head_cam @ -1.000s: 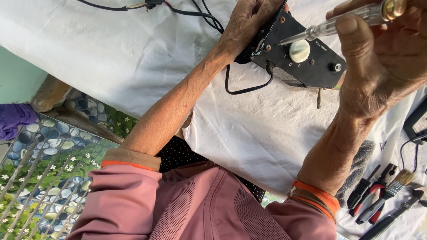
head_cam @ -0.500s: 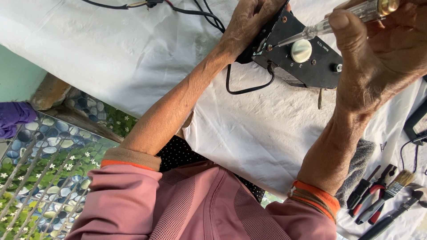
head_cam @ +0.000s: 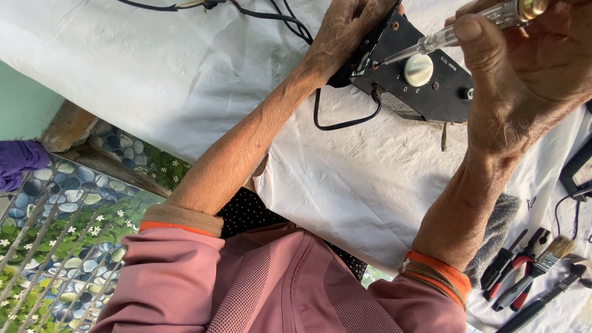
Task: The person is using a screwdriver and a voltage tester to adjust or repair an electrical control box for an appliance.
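The black control box (head_cam: 419,80) sat tilted near the far edge of the white-sheeted worktop (head_cam: 203,86), its pale round knob (head_cam: 418,69) facing up. The left hand (head_cam: 345,31) was closed on the box's left end, fingers wrapped over its top corner, steadying it. The right hand (head_cam: 524,80) had its grip pinched around the clear handle of a screwdriver (head_cam: 456,31) (thumb pressed along the shaft side). The tool's long axis ran from upper right down to lower left, its tip meeting a small screw (head_cam: 374,63) at the box's left corner, just beside the left hand's fingers. A black cord (head_cam: 336,120) looped below the box on the sheet. Open cloth lay toward the person; pliers (head_cam: 521,271), a small brush (head_cam: 552,253) and other tools lay well apart at the lower right.
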